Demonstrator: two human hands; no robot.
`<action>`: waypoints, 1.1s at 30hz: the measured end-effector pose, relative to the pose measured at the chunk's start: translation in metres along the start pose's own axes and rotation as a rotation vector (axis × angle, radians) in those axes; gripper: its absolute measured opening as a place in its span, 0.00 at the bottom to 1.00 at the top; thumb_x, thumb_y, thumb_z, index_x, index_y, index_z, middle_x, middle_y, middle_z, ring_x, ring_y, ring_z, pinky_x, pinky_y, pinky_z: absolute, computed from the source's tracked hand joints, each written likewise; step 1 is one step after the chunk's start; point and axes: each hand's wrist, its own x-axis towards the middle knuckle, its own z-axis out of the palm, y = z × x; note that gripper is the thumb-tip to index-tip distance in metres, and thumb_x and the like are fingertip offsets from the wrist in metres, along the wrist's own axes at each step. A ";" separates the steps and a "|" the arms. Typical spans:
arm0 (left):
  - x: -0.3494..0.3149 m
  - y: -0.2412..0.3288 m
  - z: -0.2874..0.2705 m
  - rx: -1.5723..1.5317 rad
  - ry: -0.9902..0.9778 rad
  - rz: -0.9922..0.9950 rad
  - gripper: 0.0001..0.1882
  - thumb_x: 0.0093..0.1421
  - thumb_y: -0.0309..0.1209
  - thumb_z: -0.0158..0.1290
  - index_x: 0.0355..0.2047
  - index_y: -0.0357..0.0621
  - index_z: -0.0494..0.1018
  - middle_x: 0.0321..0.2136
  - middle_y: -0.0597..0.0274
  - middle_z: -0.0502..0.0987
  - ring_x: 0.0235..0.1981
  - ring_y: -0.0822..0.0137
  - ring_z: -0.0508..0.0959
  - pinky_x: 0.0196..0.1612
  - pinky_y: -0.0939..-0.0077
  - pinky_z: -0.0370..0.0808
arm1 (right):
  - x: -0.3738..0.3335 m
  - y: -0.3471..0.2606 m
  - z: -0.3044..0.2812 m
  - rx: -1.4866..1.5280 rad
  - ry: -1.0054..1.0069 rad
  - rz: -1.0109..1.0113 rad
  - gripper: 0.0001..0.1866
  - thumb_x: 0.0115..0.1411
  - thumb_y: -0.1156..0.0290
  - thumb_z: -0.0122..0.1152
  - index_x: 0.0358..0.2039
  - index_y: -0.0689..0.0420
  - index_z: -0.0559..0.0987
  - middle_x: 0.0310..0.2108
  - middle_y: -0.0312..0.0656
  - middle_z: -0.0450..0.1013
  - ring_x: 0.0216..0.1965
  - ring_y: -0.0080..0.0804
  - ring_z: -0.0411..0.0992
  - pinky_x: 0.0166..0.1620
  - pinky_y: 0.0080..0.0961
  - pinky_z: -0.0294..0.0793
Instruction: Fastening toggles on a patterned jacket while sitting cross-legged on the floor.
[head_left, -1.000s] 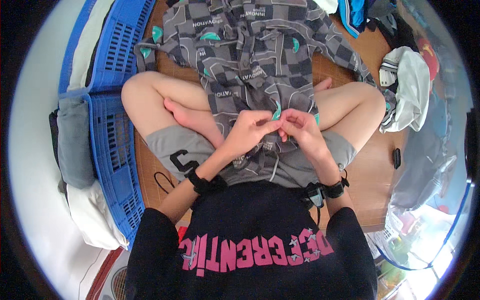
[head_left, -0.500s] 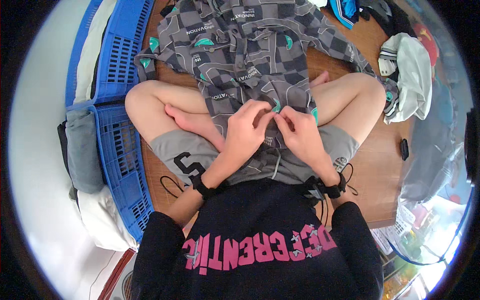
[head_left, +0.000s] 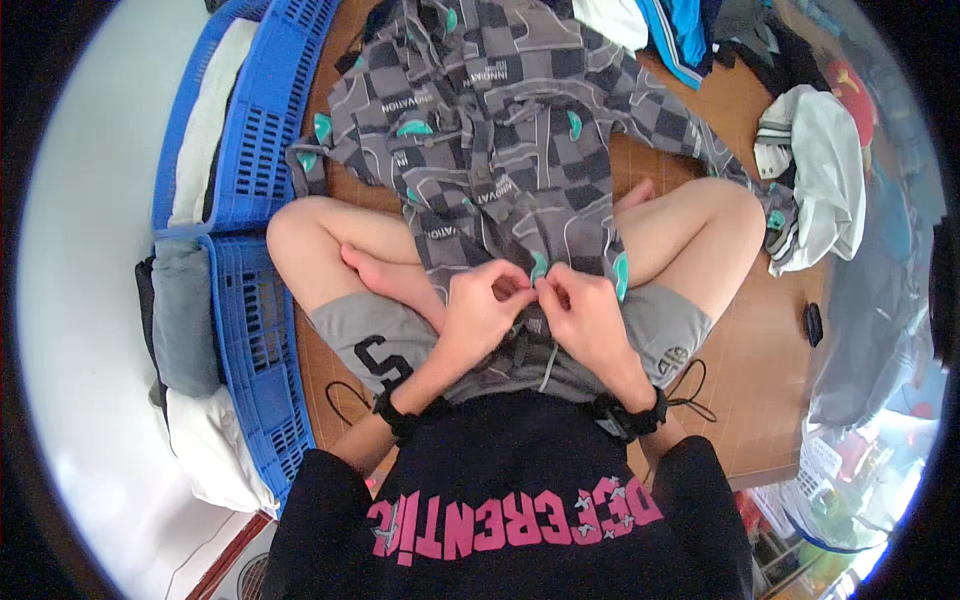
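Observation:
A grey and black checked jacket (head_left: 480,130) with green patches and white lines lies spread out before me, its lower end across my lap. At its front edge near the hem, my left hand (head_left: 490,305) pinches the cloth between thumb and fingers. Right beside it, my right hand (head_left: 582,312) pinches the same edge, the fingertips of both nearly touching. Whatever small part of the jacket sits between the fingertips is hidden. Both sleeves stretch outward, the right one reaching past my knee. Black bands circle both wrists.
Blue plastic baskets (head_left: 262,340) with folded clothes line the left side. A white garment (head_left: 825,180) with striped trim lies at the right, near a small black object (head_left: 812,325). Blue and dark clothes (head_left: 680,40) are heaped at the far right on the wooden floor (head_left: 740,400).
The whole scene sits slightly lower in the picture, as the view has tilted. Both hands keep pinching the jacket's edge, with fingers slightly shifted.

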 end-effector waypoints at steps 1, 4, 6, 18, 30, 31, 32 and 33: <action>-0.001 -0.002 0.002 -0.001 0.013 -0.023 0.07 0.51 0.23 0.63 0.30 0.34 0.76 0.25 0.55 0.81 0.26 0.69 0.81 0.31 0.75 0.77 | 0.001 0.000 0.001 -0.030 -0.029 -0.018 0.09 0.59 0.72 0.57 0.24 0.61 0.71 0.21 0.54 0.72 0.26 0.54 0.74 0.29 0.45 0.71; 0.000 -0.002 0.003 0.003 0.015 0.000 0.07 0.51 0.24 0.63 0.29 0.34 0.76 0.25 0.55 0.80 0.25 0.67 0.81 0.31 0.73 0.77 | -0.001 -0.002 -0.002 -0.105 -0.033 -0.025 0.09 0.58 0.70 0.57 0.24 0.60 0.71 0.23 0.52 0.73 0.27 0.54 0.74 0.30 0.47 0.71; 0.001 -0.002 0.001 0.083 -0.043 0.013 0.08 0.50 0.25 0.62 0.28 0.34 0.76 0.25 0.54 0.79 0.25 0.64 0.80 0.31 0.72 0.76 | -0.002 -0.002 -0.003 -0.167 -0.064 -0.018 0.09 0.58 0.69 0.57 0.24 0.59 0.71 0.23 0.51 0.73 0.27 0.54 0.74 0.30 0.47 0.72; 0.015 0.000 -0.012 -0.238 -0.436 -0.165 0.06 0.55 0.23 0.60 0.25 0.35 0.74 0.21 0.69 0.75 0.24 0.80 0.72 0.28 0.81 0.67 | -0.004 0.016 -0.022 0.228 -0.215 -0.019 0.07 0.57 0.74 0.58 0.25 0.64 0.75 0.21 0.54 0.72 0.25 0.54 0.74 0.29 0.40 0.71; 0.022 -0.024 -0.011 -0.651 -0.658 -0.317 0.06 0.56 0.27 0.61 0.27 0.40 0.75 0.23 0.69 0.75 0.24 0.77 0.74 0.29 0.82 0.70 | 0.000 0.041 -0.018 0.549 -0.477 0.082 0.11 0.64 0.74 0.57 0.25 0.63 0.71 0.19 0.27 0.61 0.23 0.13 0.56 0.26 0.19 0.55; 0.021 -0.025 -0.012 -0.628 -0.660 -0.321 0.07 0.56 0.28 0.61 0.27 0.40 0.75 0.23 0.69 0.75 0.24 0.77 0.74 0.29 0.82 0.70 | 0.001 0.041 -0.017 0.546 -0.487 0.090 0.11 0.64 0.74 0.57 0.25 0.63 0.71 0.19 0.27 0.61 0.23 0.13 0.56 0.26 0.19 0.55; 0.021 -0.025 -0.013 -0.638 -0.658 -0.327 0.07 0.56 0.28 0.61 0.27 0.40 0.75 0.23 0.69 0.75 0.24 0.77 0.74 0.29 0.82 0.70 | 0.001 0.040 -0.017 0.556 -0.501 0.093 0.10 0.64 0.74 0.57 0.26 0.62 0.71 0.20 0.27 0.61 0.24 0.13 0.56 0.26 0.18 0.54; 0.021 -0.025 -0.014 -0.649 -0.662 -0.331 0.07 0.56 0.28 0.62 0.27 0.40 0.75 0.23 0.69 0.75 0.24 0.77 0.74 0.29 0.82 0.71 | 0.002 0.039 -0.017 0.566 -0.514 0.098 0.10 0.64 0.74 0.57 0.26 0.62 0.72 0.20 0.26 0.61 0.24 0.12 0.56 0.26 0.18 0.54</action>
